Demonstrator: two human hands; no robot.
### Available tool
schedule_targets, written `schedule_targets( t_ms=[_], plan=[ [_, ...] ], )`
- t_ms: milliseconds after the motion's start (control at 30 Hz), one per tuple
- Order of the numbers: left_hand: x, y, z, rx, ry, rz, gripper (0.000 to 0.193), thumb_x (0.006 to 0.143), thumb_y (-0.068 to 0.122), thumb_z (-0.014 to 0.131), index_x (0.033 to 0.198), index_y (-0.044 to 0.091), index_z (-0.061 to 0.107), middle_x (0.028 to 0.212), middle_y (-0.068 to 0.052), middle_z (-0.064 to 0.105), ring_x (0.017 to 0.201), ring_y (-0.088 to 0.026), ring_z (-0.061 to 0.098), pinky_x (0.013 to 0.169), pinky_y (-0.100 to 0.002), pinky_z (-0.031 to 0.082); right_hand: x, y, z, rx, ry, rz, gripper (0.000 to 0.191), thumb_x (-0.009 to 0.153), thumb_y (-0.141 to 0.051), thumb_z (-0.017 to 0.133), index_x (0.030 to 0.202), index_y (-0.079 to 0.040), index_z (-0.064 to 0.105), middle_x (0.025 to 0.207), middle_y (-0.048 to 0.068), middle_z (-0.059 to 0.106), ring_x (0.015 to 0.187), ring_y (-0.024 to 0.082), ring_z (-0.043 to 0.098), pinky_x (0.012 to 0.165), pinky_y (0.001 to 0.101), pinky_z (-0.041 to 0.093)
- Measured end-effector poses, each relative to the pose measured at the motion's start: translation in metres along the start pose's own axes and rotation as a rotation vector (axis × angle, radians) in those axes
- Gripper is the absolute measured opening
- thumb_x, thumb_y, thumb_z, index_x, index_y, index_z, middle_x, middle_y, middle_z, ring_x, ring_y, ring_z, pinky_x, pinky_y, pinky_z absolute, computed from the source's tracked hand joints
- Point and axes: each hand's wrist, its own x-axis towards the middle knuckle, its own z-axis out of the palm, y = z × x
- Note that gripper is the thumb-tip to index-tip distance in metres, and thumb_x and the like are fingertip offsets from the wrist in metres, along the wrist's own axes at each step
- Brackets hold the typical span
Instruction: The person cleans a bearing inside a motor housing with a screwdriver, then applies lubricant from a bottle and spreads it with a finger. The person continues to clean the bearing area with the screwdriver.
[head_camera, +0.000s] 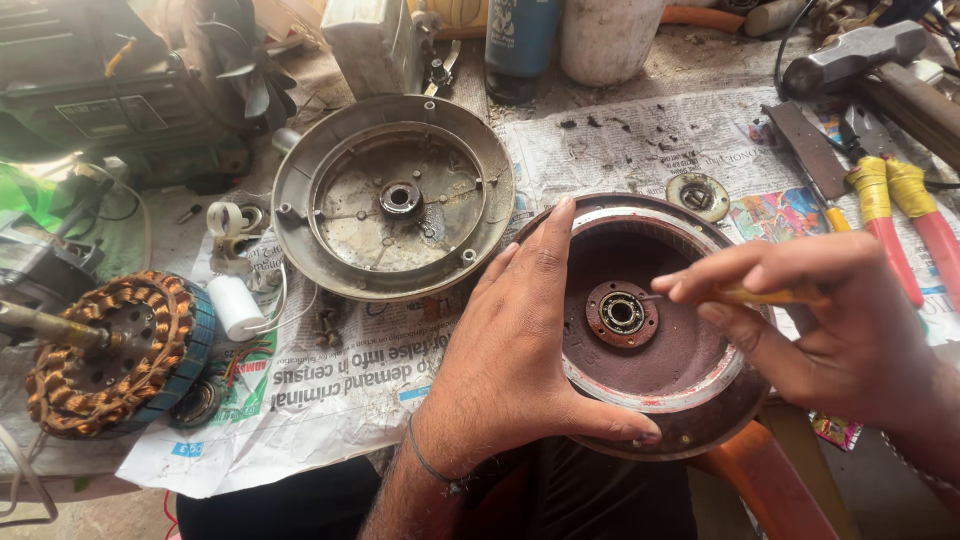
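Motor housing: the round reddish-brown rotor cover (650, 340) sits at the near edge of the bench, partly overhanging toward me, open side up, its bearing (622, 315) in the centre hub.
Left hand: my left hand (520, 340) is spread against the housing's left rim, fingers up along the wall and thumb hooked under the near edge; the grip is wrapped on the rim, steadying it.
Right hand: my right hand (810, 310) pinches a thin yellow-handled tool (745, 295), fingers closed together on it, its fine tip reaching to just beside the bearing.
Weight: I judge it heavy, cast metal, stiff with no give.
Surface: looks dusty and possibly greasy, so the smooth outer wall could slip; the lip of the rim offers better purchase.
Where to hold: by the rim on opposite sides, never by the bearing.
Fragile parts: the bearing and its seat, I think, would suffer from prying.
Around it: the grey end cover (392, 195) lies behind on newspaper (330, 390), the copper-wound stator (115, 350) well to the left, red-handled pliers (900, 225) to the right.
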Motion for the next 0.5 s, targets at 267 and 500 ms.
schedule_targets(
  t_ms=[267, 500],
  plan=[
    [-0.001, -0.001, 0.001, -0.006, 0.006, 0.002, 0.162, 0.051, 0.076, 0.089, 0.164, -0.012, 0.014, 0.163, -0.033, 0.041, 0.155, -0.042, 0.043, 0.131, -0.053, 0.029, -0.007, -0.007, 0.012, -0.102, 0.026, -0.072, 0.049, 0.087, 0.005, 0.07, 0.116, -0.01, 0.033, 0.11, 0.02, 0.073, 0.107, 0.03, 0.079, 0.086, 0.0353, 0.065],
    [0.0, 0.0, 0.002, 0.006, -0.002, -0.009, 0.161, 0.05, 0.078, 0.089, 0.163, -0.01, 0.015, 0.161, -0.033, 0.043, 0.153, -0.043, 0.045, 0.13, -0.056, 0.028, -0.014, -0.021, 0.022, -0.351, 0.119, -0.217, 0.044, 0.089, 0.001, 0.074, 0.109, -0.01, 0.036, 0.105, 0.016, 0.076, 0.1, 0.026, 0.079, 0.094, 0.0428, 0.061]
  ],
)
